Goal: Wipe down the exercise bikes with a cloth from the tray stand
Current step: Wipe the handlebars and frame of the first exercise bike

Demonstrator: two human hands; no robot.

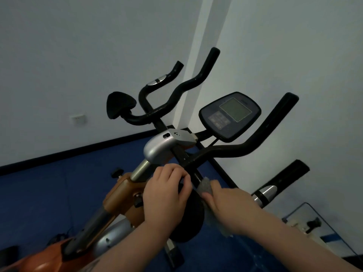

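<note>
low on the handlebar stem of the exercise bike, both hands are at work: the right hand is closed over a grey cloth, pressing it against the black bar just below where the handlebars branch, while the left hand curls around a dark rounded part just beside it, apparently steadying the bike. the hands sit close together but not touching. the wiping step looks underway on the lower stem; i judge most of the bike is yet to do. the next move likely calls for sliding the cloth up along the bar toward the right handlebar and the console, keeping a firm wrap so the cloth follows the curve. the silver clamp housing and a thin cable below the console crowd that path. a second bike's grip stands near on the right, and the wall is close behind, leaving little room on the far side. the tray stand is not in view.
</note>
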